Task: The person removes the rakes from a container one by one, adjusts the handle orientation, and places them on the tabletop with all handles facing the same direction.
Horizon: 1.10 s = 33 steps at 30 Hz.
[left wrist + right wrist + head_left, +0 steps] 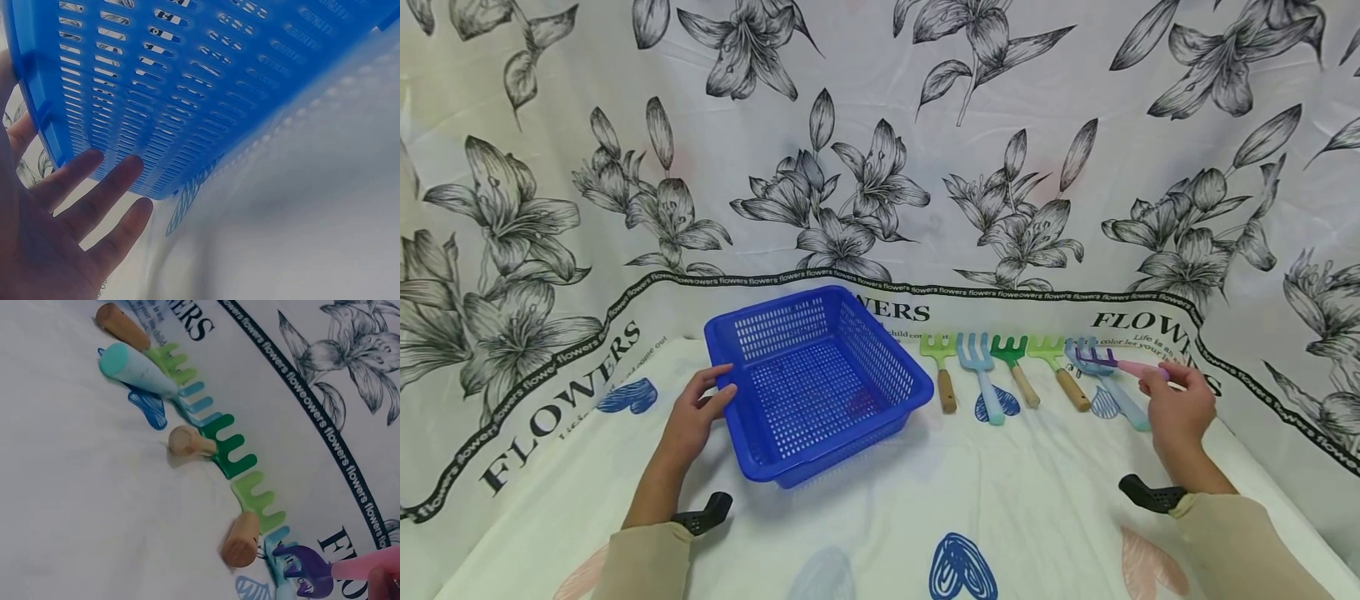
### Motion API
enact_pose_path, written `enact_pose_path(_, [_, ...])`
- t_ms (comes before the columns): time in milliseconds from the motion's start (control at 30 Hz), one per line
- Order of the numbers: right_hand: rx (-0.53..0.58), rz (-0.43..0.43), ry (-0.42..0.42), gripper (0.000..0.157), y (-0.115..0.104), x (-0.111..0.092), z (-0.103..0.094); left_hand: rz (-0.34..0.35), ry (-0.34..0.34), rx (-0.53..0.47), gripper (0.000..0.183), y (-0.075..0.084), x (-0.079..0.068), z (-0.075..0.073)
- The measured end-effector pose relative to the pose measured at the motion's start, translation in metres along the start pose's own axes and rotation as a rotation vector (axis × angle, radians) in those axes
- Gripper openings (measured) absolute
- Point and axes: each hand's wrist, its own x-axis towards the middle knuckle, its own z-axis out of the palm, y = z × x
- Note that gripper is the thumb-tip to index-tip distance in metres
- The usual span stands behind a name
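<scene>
At the near left rim of a blue plastic basket (820, 392), my left hand (696, 417) grips with thumb and index finger. Its other fingers (115, 187) spread beside the slotted outer wall in the left wrist view. My right hand (1182, 410) pinches the pink handle of a small garden rake (1097, 359) with a purple head. That head overlaps a light blue rake (1120, 398) lying at the right end of a row. In the right wrist view only a fingertip shows at the pink handle (365, 564).
Left of that light blue rake lie a light green rake (1063, 375), a dark green one (1018, 371), another light blue one (983, 379) and a second light green one (943, 375). A flower-printed curtain (865, 208) rises behind the white cloth (880, 533).
</scene>
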Motion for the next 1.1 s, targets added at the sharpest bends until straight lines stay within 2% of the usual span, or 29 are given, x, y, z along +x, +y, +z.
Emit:
enact_pose_path(233, [0.008,0.014,0.045,0.012,0.009,0.008,-0.004,-0.002,-0.002,0.004,0.06,0.001,-0.002,0.0])
enact_pose_path(567, [0.1,0.048,0.089,0.013,0.015,0.014,-0.012,0.005,-0.007,0.004,0.06,0.001,-0.001,0.0])
enact_pose_path(800, [0.126,0.085,0.107,0.021,0.021,0.021,-0.017,-0.005,-0.005,0.005,0.06,0.0,0.0,0.0])
enact_pose_path(967, [0.104,0.08,0.119,0.034,0.025,0.026,-0.021,-0.013,-0.013,0.011,0.059,-0.001,0.001,0.0])
enact_pose_path(1100, [0.031,0.085,0.129,0.035,0.03,0.028,-0.026,-0.011,-0.009,0.011,0.059,-0.001,0.001,0.0])
